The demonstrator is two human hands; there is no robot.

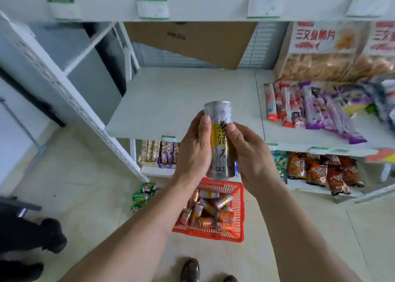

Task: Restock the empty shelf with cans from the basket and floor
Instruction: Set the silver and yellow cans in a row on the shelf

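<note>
At centre frame a tall silver can (220,140) with a yellow panel and dark characters is held upright in front of the shelving, above the floor. The left hand (195,151) grasps its left side, thumb lying along the front near the top. The right hand (249,155) grasps its right side, thumb pressed against the upper front. Both grips are curled around the same can; neither is released.

Directly behind the can, in the middle of the frame, the empty shelf (171,102) presents a bare pale board. A sheet of brown cardboard (192,42) stands tilted against the back of that bay.

At lower centre a red basket (240,213) sits on the tiled floor (85,196), holding a loose pile of cans lying on their sides, mostly orange and silver. Just left of the basket, three green cans (143,196) lie on the floor at the foot of the white upright.

To the right of the empty shelf, the same level carries snack sticks (299,106) in red and purple wrappers, with large snack bags (320,52) standing behind them. The level below holds boxed goods at centre and orange-red bags (320,170) at the right. White and green price tags (152,4) hang along the top edge. One sandalled foot (190,270) shows at the bottom edge.
</note>
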